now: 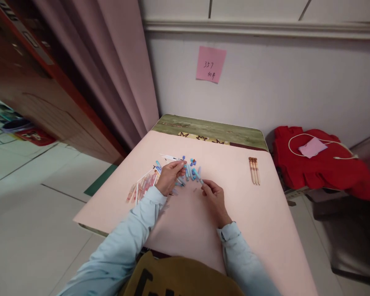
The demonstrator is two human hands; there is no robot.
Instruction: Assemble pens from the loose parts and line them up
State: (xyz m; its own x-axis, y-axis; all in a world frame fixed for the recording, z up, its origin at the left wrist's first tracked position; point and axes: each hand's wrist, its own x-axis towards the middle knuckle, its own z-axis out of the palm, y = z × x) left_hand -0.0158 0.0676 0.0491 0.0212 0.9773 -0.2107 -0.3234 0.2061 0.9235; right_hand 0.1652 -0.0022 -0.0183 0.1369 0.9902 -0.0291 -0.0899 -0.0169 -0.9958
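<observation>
My left hand is curled above a heap of blue pen parts on the pink table cover, its fingers pinched on a small blue piece I cannot make out. My right hand rests on the cover just right of the heap, fingers closed on a blue pen barrel that points up and left. A white pen part lies at the heap's far edge. Pink and clear pen parts lie fanned out left of my left hand.
Three tan wooden-looking pens lie side by side at the right of the cover. A red cloth with a white cable and a pink paper sits beyond the table's right edge. A pink note hangs on the wall; a curtain hangs left.
</observation>
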